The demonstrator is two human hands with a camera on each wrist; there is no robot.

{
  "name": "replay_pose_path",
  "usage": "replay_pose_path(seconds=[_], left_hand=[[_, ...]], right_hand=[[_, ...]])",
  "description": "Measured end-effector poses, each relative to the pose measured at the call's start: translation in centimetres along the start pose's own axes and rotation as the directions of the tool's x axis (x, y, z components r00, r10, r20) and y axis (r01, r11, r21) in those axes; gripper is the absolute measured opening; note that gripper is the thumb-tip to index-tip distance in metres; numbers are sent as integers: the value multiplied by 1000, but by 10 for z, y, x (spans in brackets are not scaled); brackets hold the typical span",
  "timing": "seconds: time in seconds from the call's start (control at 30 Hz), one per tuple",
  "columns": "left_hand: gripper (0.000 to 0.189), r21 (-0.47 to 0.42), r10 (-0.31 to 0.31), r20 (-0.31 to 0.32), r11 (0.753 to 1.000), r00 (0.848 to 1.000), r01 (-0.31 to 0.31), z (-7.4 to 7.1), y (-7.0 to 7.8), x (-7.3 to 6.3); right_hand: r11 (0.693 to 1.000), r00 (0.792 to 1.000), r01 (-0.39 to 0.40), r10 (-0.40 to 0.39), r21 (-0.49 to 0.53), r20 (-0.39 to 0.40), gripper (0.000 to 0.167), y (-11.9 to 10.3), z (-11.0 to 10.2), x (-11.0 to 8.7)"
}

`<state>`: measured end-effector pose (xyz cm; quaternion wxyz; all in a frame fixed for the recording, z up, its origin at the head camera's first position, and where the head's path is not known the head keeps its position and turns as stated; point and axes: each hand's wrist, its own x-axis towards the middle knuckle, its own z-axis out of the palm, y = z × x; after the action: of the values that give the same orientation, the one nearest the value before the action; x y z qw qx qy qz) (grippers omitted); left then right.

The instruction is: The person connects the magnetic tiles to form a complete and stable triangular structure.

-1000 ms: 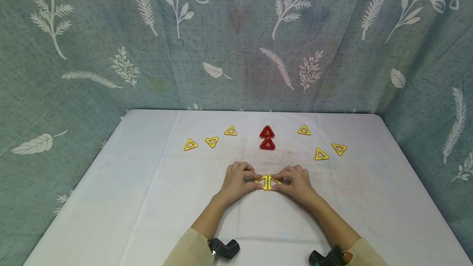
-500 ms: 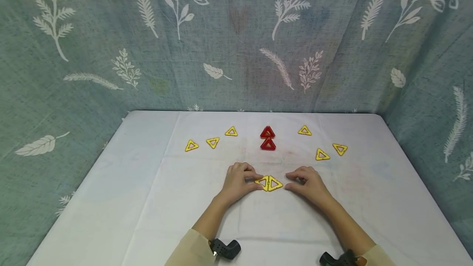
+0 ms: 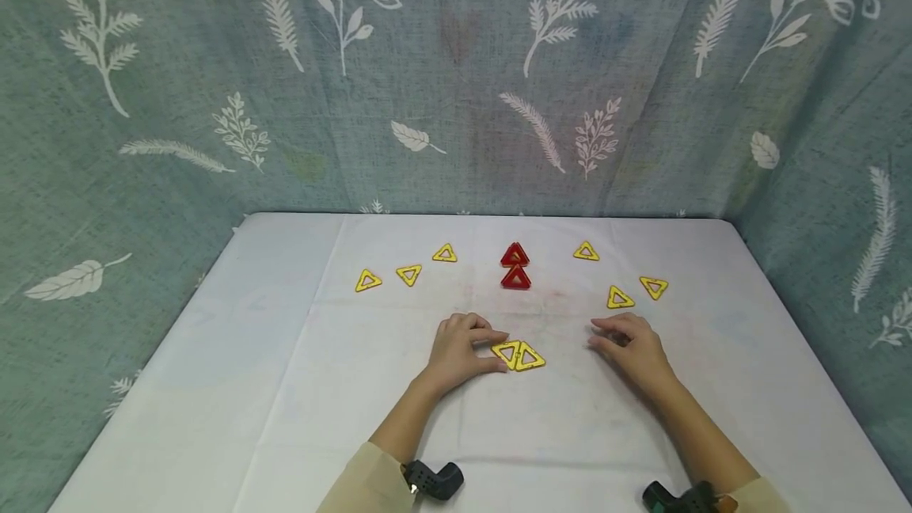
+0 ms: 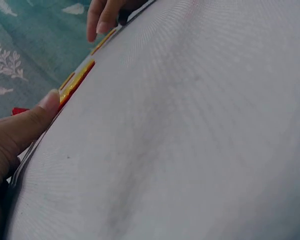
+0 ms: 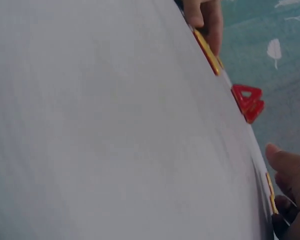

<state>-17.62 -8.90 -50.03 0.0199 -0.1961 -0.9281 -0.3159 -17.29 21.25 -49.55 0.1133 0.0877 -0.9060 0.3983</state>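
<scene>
Two yellow triangular magnetic tiles lie flat, edge to edge, on the white cloth in the head view. My left hand rests just left of the pair, its thumb and index finger spread around the left tile. In the left wrist view its thumb overlaps the end of a yellow tile; contact is hard to tell. My right hand is off to the right, fingers loosely bent, holding nothing. Nearest to it lies a loose yellow triangle tile, just beyond its fingers.
Two red triangle pieces stand one behind the other at the back centre. On the left lie three yellow triangles; on the right are others, including one farther back. A patterned curtain borders the white table.
My right hand has let go of the right tile and moved away to the right. My left thumb and index finger have spread apart, and the joined tiles have turned slightly.
</scene>
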Motion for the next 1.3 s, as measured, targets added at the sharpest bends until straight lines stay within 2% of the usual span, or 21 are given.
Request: replay_pose_path(seconds=[0.13,0.23,0.5,0.77,0.9,1.3], left_hand=[[52,74,27,18,997,999,-29,1,2,1],[52,111,43,44,993,998,-48,2,3,1],[50,111,44,57,993,997,-51,2,1,1],[43,80,58,48,995,997,-62,3,3,0],[42,102,54,59,993,997,-60,5,3,1],[42,109,59,69,992,996,-66,6,1,1]], right_hand=[[999,998,-16,14,-46,-62,30,8,-11,5],[997,997,-38,33,-62,-77,33,13,-19,11],[980,984,-178,175,-88,-46,49,17,-21,30],[943,949,-314,313,-113,-32,54,16,-10,43],[937,947,-320,321,-140,-16,51,18,-7,44],[963,973,-229,230,-144,-7,49,18,-8,42]])
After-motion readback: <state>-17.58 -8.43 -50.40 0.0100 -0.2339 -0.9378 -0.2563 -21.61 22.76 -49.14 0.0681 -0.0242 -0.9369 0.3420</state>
